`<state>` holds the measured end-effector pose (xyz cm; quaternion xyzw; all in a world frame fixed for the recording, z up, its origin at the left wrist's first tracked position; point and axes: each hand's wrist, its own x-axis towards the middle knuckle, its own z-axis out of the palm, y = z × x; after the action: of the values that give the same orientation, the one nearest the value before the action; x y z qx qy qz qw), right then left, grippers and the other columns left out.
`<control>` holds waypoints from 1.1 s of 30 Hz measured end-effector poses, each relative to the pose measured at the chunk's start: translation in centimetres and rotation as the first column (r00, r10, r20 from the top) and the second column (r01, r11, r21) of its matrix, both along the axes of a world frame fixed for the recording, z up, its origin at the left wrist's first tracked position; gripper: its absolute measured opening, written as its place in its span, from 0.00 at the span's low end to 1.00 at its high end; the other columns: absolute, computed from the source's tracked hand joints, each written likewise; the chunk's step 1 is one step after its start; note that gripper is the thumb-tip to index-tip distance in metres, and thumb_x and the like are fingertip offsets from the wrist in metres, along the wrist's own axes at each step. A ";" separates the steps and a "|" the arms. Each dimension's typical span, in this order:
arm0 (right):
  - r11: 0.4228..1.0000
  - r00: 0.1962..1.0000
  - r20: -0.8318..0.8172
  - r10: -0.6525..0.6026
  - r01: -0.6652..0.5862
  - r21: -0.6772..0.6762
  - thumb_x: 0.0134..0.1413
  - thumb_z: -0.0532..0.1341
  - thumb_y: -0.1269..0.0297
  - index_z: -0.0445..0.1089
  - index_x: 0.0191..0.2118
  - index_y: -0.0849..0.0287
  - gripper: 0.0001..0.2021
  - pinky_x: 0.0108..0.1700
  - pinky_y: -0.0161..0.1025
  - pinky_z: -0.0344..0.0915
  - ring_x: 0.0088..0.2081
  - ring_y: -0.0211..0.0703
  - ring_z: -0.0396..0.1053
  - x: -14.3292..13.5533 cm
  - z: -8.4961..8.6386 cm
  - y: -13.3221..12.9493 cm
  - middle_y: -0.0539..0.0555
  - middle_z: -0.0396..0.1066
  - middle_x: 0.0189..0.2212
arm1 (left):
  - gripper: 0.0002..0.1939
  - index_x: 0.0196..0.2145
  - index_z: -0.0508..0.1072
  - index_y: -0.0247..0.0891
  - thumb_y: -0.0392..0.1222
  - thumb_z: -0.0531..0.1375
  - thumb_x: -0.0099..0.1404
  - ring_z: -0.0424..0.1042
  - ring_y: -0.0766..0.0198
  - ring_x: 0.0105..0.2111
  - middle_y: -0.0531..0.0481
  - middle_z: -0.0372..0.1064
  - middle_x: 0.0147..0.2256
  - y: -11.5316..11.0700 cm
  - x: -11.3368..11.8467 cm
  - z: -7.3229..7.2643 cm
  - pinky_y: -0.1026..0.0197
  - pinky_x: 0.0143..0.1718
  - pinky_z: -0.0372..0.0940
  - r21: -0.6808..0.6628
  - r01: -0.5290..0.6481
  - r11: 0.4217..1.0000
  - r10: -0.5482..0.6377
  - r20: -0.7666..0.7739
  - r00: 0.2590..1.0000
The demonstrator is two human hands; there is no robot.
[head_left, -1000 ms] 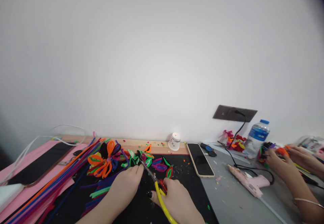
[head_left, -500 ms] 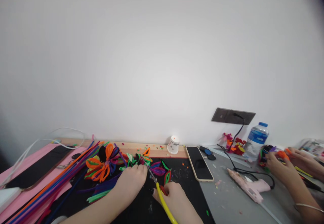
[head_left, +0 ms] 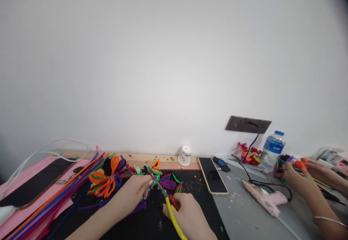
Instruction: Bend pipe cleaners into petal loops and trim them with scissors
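Note:
My right hand grips a pair of pliers with yellow and red handles and long narrow metal jaws. The jaws point up and left toward the fingertips of my left hand. Those fingers are pinched together at the jaw tips; what they hold is hidden. Past my left wrist lies an orange pipe-cleaner flower among other coloured loops. Just beyond the jaws are a purple looped petal piece and green loops. Dark purple pipe cleaners show beneath my left hand.
Long pipe cleaners lie at left beside a black phone on pink sheets. A paper cup, a pale-cased phone, a pink glue gun and a water bottle stand or lie rightward. Another person's hands work at far right.
My left hand has turned and drawn slightly left, with its fingertips now showing. The green pipe cleaners below it are no longer visible. The pliers' jaws and red handle show more.

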<state>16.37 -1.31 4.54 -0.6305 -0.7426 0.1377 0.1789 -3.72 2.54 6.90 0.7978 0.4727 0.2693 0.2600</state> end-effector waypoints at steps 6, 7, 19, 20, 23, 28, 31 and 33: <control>0.999 0.993 -0.120 -0.006 -0.001 -0.054 0.42 0.60 0.56 0.62 0.20 0.59 0.12 0.21 0.29 0.43 0.20 0.32 0.50 0.1 0.7 0.0 0.46 0.57 0.17 | 0.16 0.24 0.65 0.37 0.48 0.47 0.63 0.59 0.69 0.17 0.58 0.59 0.17 0.7 -0.7 0.1 0.68 0.20 0.52 -0.335 0.173 0.926 -0.040 0.367 0.929; 0.999 0.993 -0.119 -0.002 -0.003 -0.044 0.42 0.60 0.56 0.62 0.20 0.59 0.12 0.21 0.29 0.43 0.20 0.32 0.49 0.1 0.9 0.1 0.46 0.57 0.17 | 0.16 0.24 0.64 0.36 0.48 0.48 0.63 0.58 0.69 0.18 0.58 0.59 0.17 0.7 -0.8 0.3 0.68 0.20 0.52 -0.358 0.203 0.911 -0.045 0.405 0.913; 0.991 0.981 -0.138 0.133 -0.133 0.010 0.38 0.62 0.62 0.56 0.19 0.60 0.13 0.22 0.28 0.42 0.21 0.31 0.47 0.6 1.5 0.1 0.43 0.52 0.17 | 0.14 0.22 0.64 0.34 0.47 0.59 0.56 0.47 0.75 0.13 0.60 0.54 0.12 0.6 -1.0 -0.6 0.68 0.18 0.45 -0.502 0.641 0.580 0.081 0.819 0.568; 0.989 0.979 -0.140 0.149 -0.148 0.014 0.38 0.62 0.62 0.56 0.19 0.60 0.13 0.22 0.28 0.42 0.21 0.31 0.47 0.7 1.5 0.0 0.43 0.52 0.17 | 0.14 0.21 0.64 0.35 0.46 0.60 0.56 0.46 0.76 0.12 0.61 0.53 0.11 0.5 -0.9 -0.7 0.69 0.17 0.45 -0.497 0.678 0.541 0.100 0.839 0.535; 0.982 0.971 -0.143 0.191 -0.190 0.022 0.36 0.63 0.63 0.56 0.19 0.60 0.13 0.22 0.29 0.42 0.21 0.30 0.46 0.8 1.6 -0.1 0.42 0.51 0.16 | 0.16 0.18 0.61 0.36 0.46 0.61 0.55 0.41 0.77 0.09 0.63 0.46 0.08 0.1 -0.7 -0.9 0.69 0.14 0.42 -0.479 0.741 0.470 0.124 0.867 0.482; 0.992 0.976 -0.183 0.118 -0.126 -0.028 0.42 0.62 0.61 0.62 0.21 0.62 0.11 0.22 0.29 0.45 0.21 0.30 0.48 0.2 1.2 0.1 0.44 0.54 0.17 | 0.12 0.25 0.64 0.35 0.47 0.58 0.58 0.41 0.77 0.11 0.64 0.49 0.12 0.5 -0.2 -1.2 0.71 0.14 0.43 -0.498 0.645 0.580 0.162 0.846 0.509; 0.993 0.976 -0.215 0.031 -0.056 -0.109 0.48 0.60 0.58 0.66 0.22 0.64 0.13 0.23 0.30 0.51 0.22 0.33 0.57 0.5 2.0 0.1 0.47 0.62 0.18 | 0.13 0.35 0.66 0.34 0.48 0.57 0.58 0.54 0.76 0.14 0.58 0.61 0.20 1.0 0.2 -1.3 0.70 0.17 0.51 -0.460 0.355 0.814 0.089 0.702 0.706; 0.982 0.964 -0.263 0.044 -0.090 -0.167 0.52 0.59 0.58 0.69 0.29 0.64 0.12 0.27 0.32 0.59 0.28 0.40 0.65 1.8 3.6 0.0 0.50 0.68 0.25 | 0.16 0.41 0.65 0.36 0.45 0.59 0.56 0.66 0.69 0.24 0.52 0.68 0.30 1.1 0.4 -1.2 0.66 0.25 0.61 -0.286 0.139 0.948 0.029 0.513 0.858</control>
<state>18.22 -1.27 8.09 -0.5950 -0.7188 0.2901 0.2124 -3.36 3.63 5.70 0.6597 0.4001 0.3846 0.5068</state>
